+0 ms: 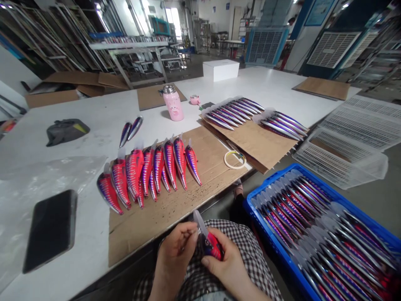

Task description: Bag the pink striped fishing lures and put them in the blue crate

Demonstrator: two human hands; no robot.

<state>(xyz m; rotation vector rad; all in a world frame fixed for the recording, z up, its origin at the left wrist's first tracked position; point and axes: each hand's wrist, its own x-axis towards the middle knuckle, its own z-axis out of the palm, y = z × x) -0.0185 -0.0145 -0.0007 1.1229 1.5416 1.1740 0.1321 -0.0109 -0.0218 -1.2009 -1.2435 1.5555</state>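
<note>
Over my lap, my right hand (224,261) is closed around a red and purple fishing lure (212,246) with a clear plastic lip. My left hand (177,246) pinches the lure's front end by that lip. Ahead, on a cardboard sheet (175,200), a row of several matching red lures (150,171) leans together. A blue crate (272,246) at my right holds several more lures (322,234) packed in rows.
On the white table (103,113) lie a black phone (50,228), a plastic bag (37,175), two loose lures (130,129), a pink bottle (173,102), a tape ring (234,159), a white box (221,69). Silver-purple lures (250,113) rest on another cardboard. White mesh trays (347,146) stand to the right.
</note>
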